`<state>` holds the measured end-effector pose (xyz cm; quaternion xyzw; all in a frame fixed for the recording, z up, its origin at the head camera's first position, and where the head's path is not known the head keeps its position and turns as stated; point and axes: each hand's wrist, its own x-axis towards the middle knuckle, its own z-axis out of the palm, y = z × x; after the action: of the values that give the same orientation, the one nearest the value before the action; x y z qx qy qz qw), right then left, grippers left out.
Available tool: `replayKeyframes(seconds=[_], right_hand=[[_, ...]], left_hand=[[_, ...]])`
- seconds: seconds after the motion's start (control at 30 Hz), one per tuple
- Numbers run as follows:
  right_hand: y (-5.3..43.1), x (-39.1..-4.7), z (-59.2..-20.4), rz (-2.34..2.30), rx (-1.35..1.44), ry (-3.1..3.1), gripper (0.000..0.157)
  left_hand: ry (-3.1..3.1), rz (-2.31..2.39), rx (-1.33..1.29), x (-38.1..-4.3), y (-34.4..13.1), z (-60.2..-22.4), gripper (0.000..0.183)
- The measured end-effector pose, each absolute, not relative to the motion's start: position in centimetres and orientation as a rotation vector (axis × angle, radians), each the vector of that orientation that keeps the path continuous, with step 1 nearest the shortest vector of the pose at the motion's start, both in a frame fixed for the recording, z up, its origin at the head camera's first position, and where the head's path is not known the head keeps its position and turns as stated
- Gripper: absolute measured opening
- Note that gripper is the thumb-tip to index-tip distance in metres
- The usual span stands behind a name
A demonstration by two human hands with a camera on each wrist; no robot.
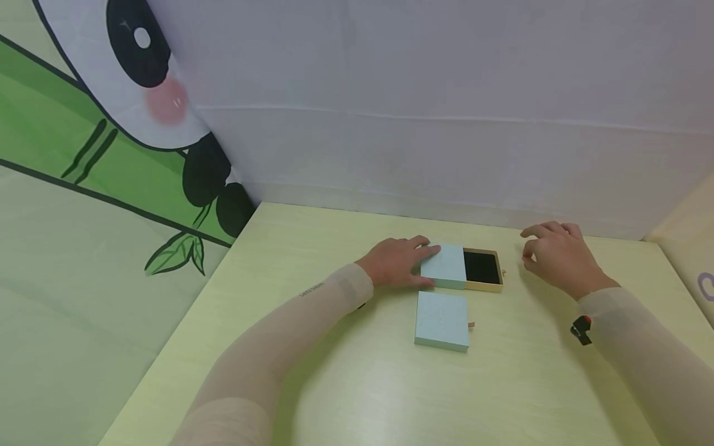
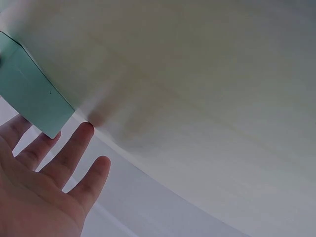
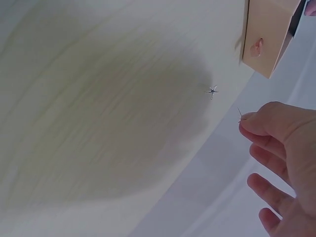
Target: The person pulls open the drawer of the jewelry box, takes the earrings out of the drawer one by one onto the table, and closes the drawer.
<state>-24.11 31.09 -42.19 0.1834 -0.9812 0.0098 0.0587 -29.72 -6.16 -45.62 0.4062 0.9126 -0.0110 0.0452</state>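
Apparently midway through a loading or unloading step: pinching a tiny, spiky silvery piece (image 3: pixel 240 116) between thumb and forefinger of the right hand (image 1: pixel 563 260), to the right of the tan, black-lined drawer (image 1: pixel 484 287) projecting from a pale-blue rectangular box (image 1: pixel 447 265), touched by spread fingers of the left hand (image 1: pixel 395 262). Probably calling next for a fine, steady pinch over the drawer. Counting two boxes, including a closed pale-blue box (image 1: pixel 442 319) just in front, one visible drawer, one pinched piece, one silvery five-pointed star (image 3: pixel 212 91) on the pale-yellow tabletop (image 1: pixel 502 384).
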Motion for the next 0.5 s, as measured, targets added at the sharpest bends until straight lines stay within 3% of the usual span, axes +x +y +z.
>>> replayKeyframes(seconds=[0.5], right_hand=[[31.78, -24.39, -43.08, 0.038, 0.569, -2.993, 0.013]], left_hand=[[2.799, -0.064, 1.227, -29.58, -6.07, -45.42, 0.091]])
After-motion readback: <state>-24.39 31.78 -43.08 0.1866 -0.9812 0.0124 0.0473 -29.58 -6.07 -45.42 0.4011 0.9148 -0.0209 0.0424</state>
